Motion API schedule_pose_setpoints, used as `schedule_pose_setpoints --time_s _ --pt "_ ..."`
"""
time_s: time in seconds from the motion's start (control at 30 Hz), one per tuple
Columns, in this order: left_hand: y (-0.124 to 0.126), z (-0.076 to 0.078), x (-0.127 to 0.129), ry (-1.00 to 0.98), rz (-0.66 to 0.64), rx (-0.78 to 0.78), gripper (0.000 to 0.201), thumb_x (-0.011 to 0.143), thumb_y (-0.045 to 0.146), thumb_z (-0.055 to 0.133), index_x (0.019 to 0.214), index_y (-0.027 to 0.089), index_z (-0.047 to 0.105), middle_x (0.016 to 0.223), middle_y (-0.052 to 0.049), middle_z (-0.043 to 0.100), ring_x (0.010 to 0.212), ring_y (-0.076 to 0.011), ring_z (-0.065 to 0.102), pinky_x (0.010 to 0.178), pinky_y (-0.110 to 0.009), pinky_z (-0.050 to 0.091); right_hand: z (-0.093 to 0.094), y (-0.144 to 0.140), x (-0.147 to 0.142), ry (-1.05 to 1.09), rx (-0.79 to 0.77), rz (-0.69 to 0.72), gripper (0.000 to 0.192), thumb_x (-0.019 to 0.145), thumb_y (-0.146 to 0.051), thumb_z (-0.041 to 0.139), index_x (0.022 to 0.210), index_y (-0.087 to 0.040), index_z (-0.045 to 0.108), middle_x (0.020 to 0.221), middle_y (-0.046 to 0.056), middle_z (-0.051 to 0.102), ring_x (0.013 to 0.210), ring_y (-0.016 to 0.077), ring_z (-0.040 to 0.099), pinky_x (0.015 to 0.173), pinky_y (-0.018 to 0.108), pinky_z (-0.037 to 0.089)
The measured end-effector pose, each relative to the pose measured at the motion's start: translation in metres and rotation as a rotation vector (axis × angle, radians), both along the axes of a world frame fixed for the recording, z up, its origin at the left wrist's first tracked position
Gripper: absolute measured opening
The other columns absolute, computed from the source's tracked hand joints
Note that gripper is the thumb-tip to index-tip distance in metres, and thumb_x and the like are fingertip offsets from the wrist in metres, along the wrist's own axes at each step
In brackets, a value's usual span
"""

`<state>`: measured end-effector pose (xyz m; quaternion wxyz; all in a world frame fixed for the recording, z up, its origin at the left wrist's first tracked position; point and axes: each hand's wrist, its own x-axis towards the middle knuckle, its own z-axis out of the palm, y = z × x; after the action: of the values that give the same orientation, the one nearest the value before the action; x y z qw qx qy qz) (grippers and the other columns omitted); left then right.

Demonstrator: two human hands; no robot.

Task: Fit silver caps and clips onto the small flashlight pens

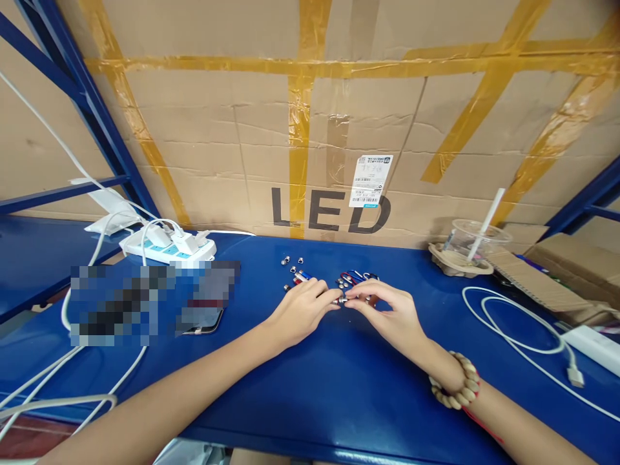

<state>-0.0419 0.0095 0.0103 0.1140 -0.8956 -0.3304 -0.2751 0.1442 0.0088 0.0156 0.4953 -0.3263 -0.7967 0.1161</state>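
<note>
Fingertips of both hands meet over a small metal part (340, 300) lying low above the blue table (310, 387), near the middle of the work surface. The left hand (300, 309) pinches one end of it between thumb and forefinger, fingers drawn close together. The right hand (392, 313) closes thumb and forefinger on the other end, the remaining fingers loosely curled. The part is silver, short and roughly cylindrical; finer detail is too small to tell.

Just behind the fingers lies a cluster of small pieces (356, 278), some red, some blue, some with thin looped ends. To its left, a scatter of silver caps (292, 263) sits on the table, spaced apart from one another, with a few red and blue pieces near the left knuckles.

The right wrist carries a bracelet of pale wooden beads (460, 384) with a red cord beside it.

Further left, a phone (203, 321) lies flat, partly under a blurred patch. Behind it stands a white power strip (167, 247) with plugs seated and white leads running off left.

To the right, a white cable (513, 323) loops across the table to a connector. A clear plastic cup (477, 240) with a white straw stands in a pulp tray at the rear right.

A taped cardboard sheet (339, 129) marked "LED" forms the backdrop.
</note>
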Motion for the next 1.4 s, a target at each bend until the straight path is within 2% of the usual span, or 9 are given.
schedule_pose_setpoints --time_s 0.13,0.3,0.57,0.7,0.8,0.87,1.1,1.27,1.4 --pt "0.001 -0.003 -0.001 0.008 -0.028 0.003 0.031 0.094 0.028 0.025 0.102 0.016 0.052 0.084 -0.005 0.056 0.074 -0.0161 0.052 0.067 -0.027 0.044 0.000 -0.001 0.000 -0.022 -0.022 0.015 0.006 0.076 -0.026 0.063 0.077 -0.020 0.066 0.076 0.002 0.069 0.066 0.0143 0.062 0.049 0.023 0.047" --pt "0.001 -0.004 -0.003 -0.044 -0.061 -0.032 0.030 0.094 0.027 0.025 0.108 0.016 0.049 0.087 -0.006 0.058 0.077 -0.0157 0.053 0.070 -0.027 0.044 0.002 0.000 0.000 0.015 -0.156 0.030 0.014 0.072 -0.031 0.066 0.080 -0.019 0.066 0.070 0.002 0.068 0.056 0.0118 0.059 0.046 0.021 0.046" --pt "-0.002 -0.003 -0.001 -0.078 -0.094 -0.067 0.030 0.094 0.026 0.024 0.100 0.017 0.052 0.078 -0.003 0.057 0.072 -0.0135 0.053 0.067 -0.024 0.045 0.004 0.000 -0.003 0.114 -0.382 0.078 0.025 0.066 -0.034 0.071 0.083 -0.017 0.064 0.062 0.001 0.065 0.051 0.0113 0.058 0.041 0.020 0.043" --pt "-0.002 -0.004 -0.001 -0.057 -0.046 -0.016 0.031 0.094 0.025 0.024 0.097 0.017 0.053 0.077 -0.004 0.056 0.071 -0.0148 0.054 0.063 -0.025 0.044 0.003 0.000 -0.002 0.056 -0.213 0.023 0.021 0.064 -0.036 0.072 0.073 -0.018 0.067 0.064 0.002 0.064 0.051 0.0104 0.055 0.041 0.020 0.043" --pt "-0.002 -0.005 -0.001 -0.068 -0.034 -0.027 0.029 0.093 0.024 0.025 0.098 0.017 0.053 0.077 -0.004 0.057 0.071 -0.0151 0.054 0.063 -0.025 0.044 0.004 0.001 0.000 -0.001 -0.038 0.052 0.013 0.069 -0.033 0.070 0.070 -0.019 0.069 0.070 0.004 0.066 0.059 0.0127 0.058 0.044 0.022 0.045" --pt "-0.001 -0.006 -0.002 -0.075 -0.050 -0.064 0.028 0.093 0.023 0.026 0.099 0.016 0.052 0.077 -0.004 0.057 0.071 -0.0150 0.054 0.064 -0.025 0.045 0.004 0.002 0.001 -0.041 0.006 0.089 0.010 0.071 -0.030 0.068 0.072 -0.020 0.070 0.073 0.004 0.066 0.063 0.0138 0.060 0.046 0.022 0.047" --pt "-0.003 -0.003 0.000 -0.138 -0.097 -0.295 0.023 0.092 0.021 0.030 0.098 0.017 0.052 0.083 -0.004 0.058 0.077 -0.0147 0.054 0.072 -0.026 0.045 0.000 0.008 0.008 -0.125 -0.034 0.175 0.017 0.082 -0.028 0.056 0.075 -0.022 0.070 0.081 0.004 0.065 0.068 0.0129 0.061 0.058 0.024 0.053" --pt "-0.007 -0.002 0.000 -0.207 -0.124 -0.428 0.018 0.092 0.019 0.031 0.100 0.018 0.048 0.094 -0.005 0.059 0.087 -0.0151 0.055 0.077 -0.028 0.045 -0.002 0.006 0.007 -0.103 -0.080 0.165 0.020 0.083 -0.030 0.054 0.075 -0.023 0.070 0.082 0.004 0.064 0.070 0.0133 0.062 0.056 0.024 0.052" --pt "-0.009 -0.002 -0.002 -0.225 -0.118 -0.500 0.016 0.092 0.020 0.030 0.096 0.018 0.046 0.092 -0.004 0.059 0.084 -0.0151 0.057 0.071 -0.026 0.046 0.000 0.003 0.004 -0.074 -0.117 0.152 0.020 0.080 -0.033 0.057 0.070 -0.021 0.070 0.076 0.004 0.062 0.065 0.0125 0.059 0.050 0.022 0.049"
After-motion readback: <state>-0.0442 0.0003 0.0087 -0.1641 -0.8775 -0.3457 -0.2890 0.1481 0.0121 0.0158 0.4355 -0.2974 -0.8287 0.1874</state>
